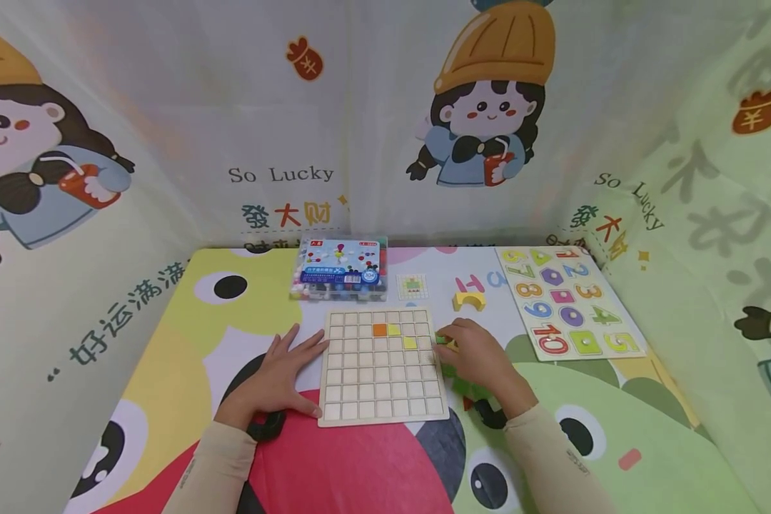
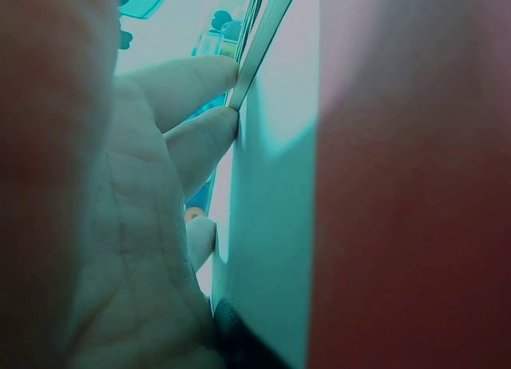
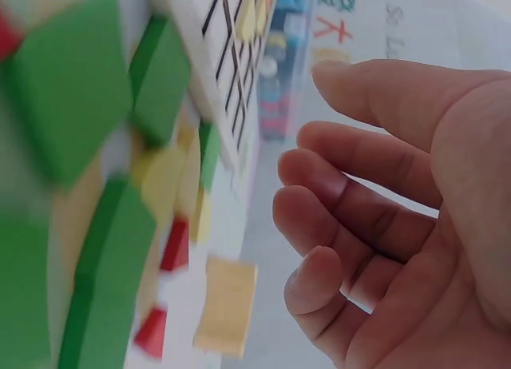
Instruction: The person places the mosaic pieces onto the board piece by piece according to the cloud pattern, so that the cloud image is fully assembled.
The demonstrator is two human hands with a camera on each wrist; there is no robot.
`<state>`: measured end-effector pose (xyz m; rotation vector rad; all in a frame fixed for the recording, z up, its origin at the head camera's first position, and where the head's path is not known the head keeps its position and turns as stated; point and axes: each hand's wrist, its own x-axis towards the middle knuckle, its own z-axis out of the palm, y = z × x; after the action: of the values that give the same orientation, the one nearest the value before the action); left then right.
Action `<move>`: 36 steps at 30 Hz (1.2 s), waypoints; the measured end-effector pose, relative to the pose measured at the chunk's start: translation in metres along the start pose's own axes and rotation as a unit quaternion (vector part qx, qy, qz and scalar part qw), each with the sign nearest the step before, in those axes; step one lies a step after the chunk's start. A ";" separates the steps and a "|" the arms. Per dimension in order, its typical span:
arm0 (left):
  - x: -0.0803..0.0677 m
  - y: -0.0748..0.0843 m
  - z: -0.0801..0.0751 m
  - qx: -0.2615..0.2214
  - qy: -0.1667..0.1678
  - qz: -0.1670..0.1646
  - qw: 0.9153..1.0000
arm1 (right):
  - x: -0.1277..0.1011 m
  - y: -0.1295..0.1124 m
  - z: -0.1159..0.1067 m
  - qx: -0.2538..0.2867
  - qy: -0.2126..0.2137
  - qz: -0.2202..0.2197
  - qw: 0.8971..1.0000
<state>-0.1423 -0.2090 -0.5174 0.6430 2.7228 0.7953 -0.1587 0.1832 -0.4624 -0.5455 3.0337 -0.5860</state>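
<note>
Fingers of the left hand [image 1: 281, 377] lie flat against the grid board [image 1: 382, 365] beside a bead box [image 1: 339, 268] and number puzzle [image 1: 568, 301], while only the right-wrist view shows the right hand [image 3: 399, 217] loosely open, empty, over scattered tiles [image 3: 120, 185].

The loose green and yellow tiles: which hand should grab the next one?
Probably the right hand. It hovers over the loose tiles beside the grid board, fingers relaxed and empty. The left hand lies flat against the board's far edge, steadying it.
</note>
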 end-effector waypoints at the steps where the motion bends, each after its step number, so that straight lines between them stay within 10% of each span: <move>1: 0.000 0.000 0.000 0.000 0.000 -0.001 1.000 | -0.003 0.003 -0.002 0.002 0.004 0.000 1.000; 23: 0.000 0.001 0.000 -0.002 -0.001 0.000 1.000 | -0.060 0.071 -0.027 0.024 0.065 0.079 0.994; 36: 0.000 0.001 -0.001 -0.001 0.002 -0.004 1.000 | -0.065 0.088 -0.027 0.031 0.020 0.069 0.997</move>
<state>-0.1426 -0.2089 -0.5161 0.6308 2.7263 0.7992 -0.1286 0.2912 -0.4733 -0.3227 3.0453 -0.6902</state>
